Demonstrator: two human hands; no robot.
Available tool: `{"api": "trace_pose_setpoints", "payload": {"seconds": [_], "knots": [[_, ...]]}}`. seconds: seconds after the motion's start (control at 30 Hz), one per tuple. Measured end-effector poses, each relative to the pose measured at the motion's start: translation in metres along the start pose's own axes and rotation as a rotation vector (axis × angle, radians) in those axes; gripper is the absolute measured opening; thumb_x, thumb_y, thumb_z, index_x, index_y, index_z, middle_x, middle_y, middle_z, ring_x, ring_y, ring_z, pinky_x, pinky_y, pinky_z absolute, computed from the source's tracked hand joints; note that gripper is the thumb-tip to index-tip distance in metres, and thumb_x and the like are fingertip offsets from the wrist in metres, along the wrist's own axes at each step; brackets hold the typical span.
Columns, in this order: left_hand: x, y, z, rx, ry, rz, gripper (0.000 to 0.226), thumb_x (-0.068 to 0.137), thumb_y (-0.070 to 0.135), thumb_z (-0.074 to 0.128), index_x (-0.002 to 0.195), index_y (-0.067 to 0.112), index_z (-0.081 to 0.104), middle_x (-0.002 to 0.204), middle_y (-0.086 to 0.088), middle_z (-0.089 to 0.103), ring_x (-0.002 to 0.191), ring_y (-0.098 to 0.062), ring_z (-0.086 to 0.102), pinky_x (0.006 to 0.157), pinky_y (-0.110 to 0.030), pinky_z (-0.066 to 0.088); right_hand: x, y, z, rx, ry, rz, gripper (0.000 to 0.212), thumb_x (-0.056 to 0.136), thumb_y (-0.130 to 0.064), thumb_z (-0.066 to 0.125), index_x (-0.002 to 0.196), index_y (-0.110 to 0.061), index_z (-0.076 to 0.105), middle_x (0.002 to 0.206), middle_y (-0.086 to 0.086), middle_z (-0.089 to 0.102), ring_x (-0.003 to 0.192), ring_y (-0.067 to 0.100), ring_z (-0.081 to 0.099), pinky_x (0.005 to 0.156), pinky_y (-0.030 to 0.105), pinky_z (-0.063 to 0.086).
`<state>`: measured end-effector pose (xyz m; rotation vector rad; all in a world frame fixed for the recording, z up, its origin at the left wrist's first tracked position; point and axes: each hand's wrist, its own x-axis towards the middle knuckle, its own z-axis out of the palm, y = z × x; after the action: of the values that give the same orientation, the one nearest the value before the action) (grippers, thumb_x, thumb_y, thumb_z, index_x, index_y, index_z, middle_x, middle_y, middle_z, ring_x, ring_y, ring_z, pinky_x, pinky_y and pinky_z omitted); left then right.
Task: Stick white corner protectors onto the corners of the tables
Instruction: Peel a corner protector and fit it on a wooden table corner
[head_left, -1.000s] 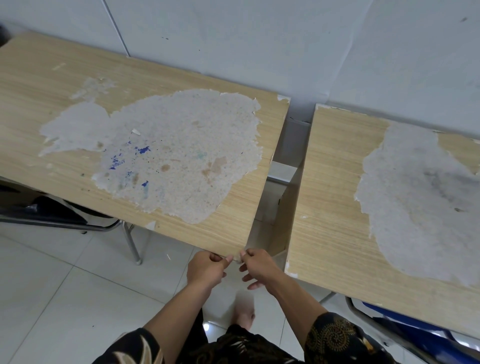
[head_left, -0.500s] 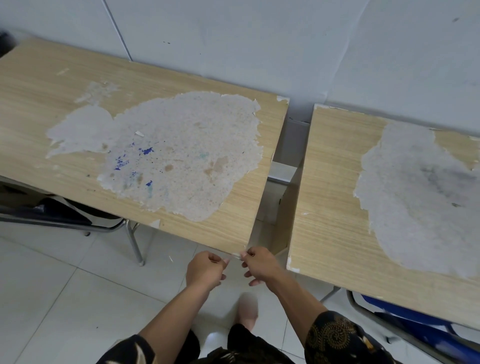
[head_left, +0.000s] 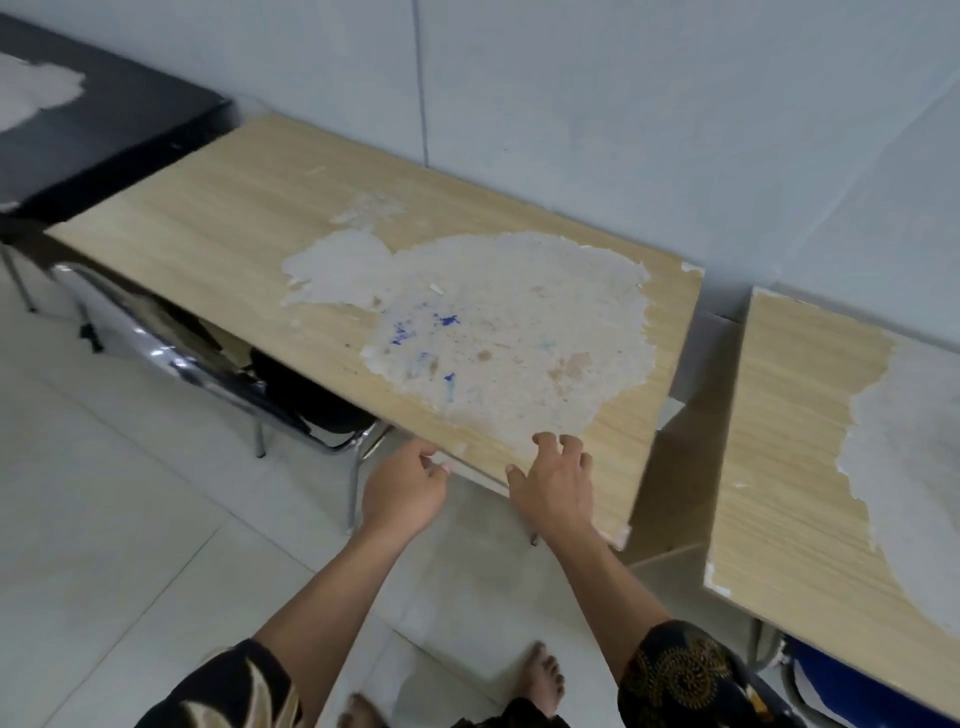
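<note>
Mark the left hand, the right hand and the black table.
left hand (head_left: 402, 493): head view, back of the hand.
right hand (head_left: 556, 488): head view, back of the hand.
black table (head_left: 130, 124): head view, bare dark top.

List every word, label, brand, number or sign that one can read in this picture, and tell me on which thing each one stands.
None: no readable text appears anywhere.
The blue marks on the middle wooden table are ink blots, not letters.
The right sleeve carries only an ornament pattern.
The wall bears no sign.
</note>
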<state>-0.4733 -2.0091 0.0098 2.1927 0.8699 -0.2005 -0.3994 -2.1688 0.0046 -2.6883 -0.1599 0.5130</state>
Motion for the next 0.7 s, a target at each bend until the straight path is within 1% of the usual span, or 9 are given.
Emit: {"api": "trace_pose_setpoints", "payload": {"seconds": [0.1,0.2,0.3,0.4,0.5,0.6,0.7], "knots": [[0.002,-0.035,-0.056,0.064,0.058,0.022,0.045,0.097,0.039,0.059,0.138,0.020,0.054,0.136,0.001,0.058,0.121,-0.022,0.057,0.091,-0.032,0.045,-0.011,-0.062,0.018,0.022,-0.006,-0.084,0.060,0.096,-0.043,0.059,0.146,-0.018,0.036,0.154,0.013,0.027,0.139,0.035,0.029,0.110,0.043,0.035],[0.003,-0.064,-0.104,0.119,0.144,0.051,0.052,0.095,0.040,0.060,0.142,0.021,0.050,0.143,-0.001,0.052,0.129,-0.023,0.050,0.101,-0.035,0.043,-0.022,-0.119,0.037,0.042,0.009,-0.162,0.061,0.096,-0.043,0.058,0.147,-0.018,0.035,0.153,0.013,0.027,0.138,0.034,0.030,0.111,0.043,0.036],[0.000,-0.097,-0.156,0.181,0.213,0.028,0.054,0.095,0.043,0.058,0.144,0.022,0.048,0.147,-0.002,0.048,0.134,-0.026,0.045,0.108,-0.040,0.039,-0.036,-0.183,0.062,0.069,-0.012,-0.273,0.061,0.095,-0.043,0.059,0.146,-0.017,0.037,0.153,0.014,0.028,0.138,0.035,0.030,0.111,0.043,0.035],[-0.004,-0.130,-0.207,0.208,0.273,-0.034,0.053,0.097,0.046,0.055,0.144,0.023,0.047,0.146,-0.004,0.048,0.132,-0.030,0.046,0.108,-0.043,0.039,-0.053,-0.246,0.081,0.074,-0.072,-0.373,0.064,0.095,-0.044,0.060,0.148,-0.019,0.035,0.156,0.013,0.024,0.142,0.034,0.026,0.112,0.045,0.034],[-0.007,-0.159,-0.247,0.190,0.312,-0.090,0.055,0.097,0.047,0.054,0.145,0.022,0.045,0.147,-0.005,0.045,0.133,-0.029,0.044,0.109,-0.044,0.037,-0.064,-0.298,0.095,0.056,-0.109,-0.484,0.065,0.096,-0.042,0.060,0.150,-0.019,0.032,0.156,0.012,0.022,0.143,0.032,0.024,0.111,0.042,0.034],[-0.003,-0.178,-0.277,0.183,0.348,-0.134,0.052,0.098,0.046,0.053,0.142,0.021,0.046,0.147,-0.005,0.045,0.134,-0.029,0.042,0.107,-0.042,0.034,-0.068,-0.338,0.104,0.045,-0.117,-0.564,0.066,0.095,-0.041,0.061,0.149,-0.018,0.033,0.158,0.012,0.021,0.143,0.031,0.024,0.110,0.041,0.036],[0.011,-0.194,-0.304,0.162,0.381,-0.168,0.057,0.098,0.046,0.054,0.148,0.021,0.041,0.150,-0.005,0.042,0.136,-0.029,0.041,0.108,-0.042,0.034,-0.064,-0.379,0.111,0.102,-0.135,-0.637,0.066,0.093,-0.043,0.064,0.148,-0.019,0.035,0.156,0.010,0.024,0.141,0.029,0.028,0.107,0.040,0.039]]}}
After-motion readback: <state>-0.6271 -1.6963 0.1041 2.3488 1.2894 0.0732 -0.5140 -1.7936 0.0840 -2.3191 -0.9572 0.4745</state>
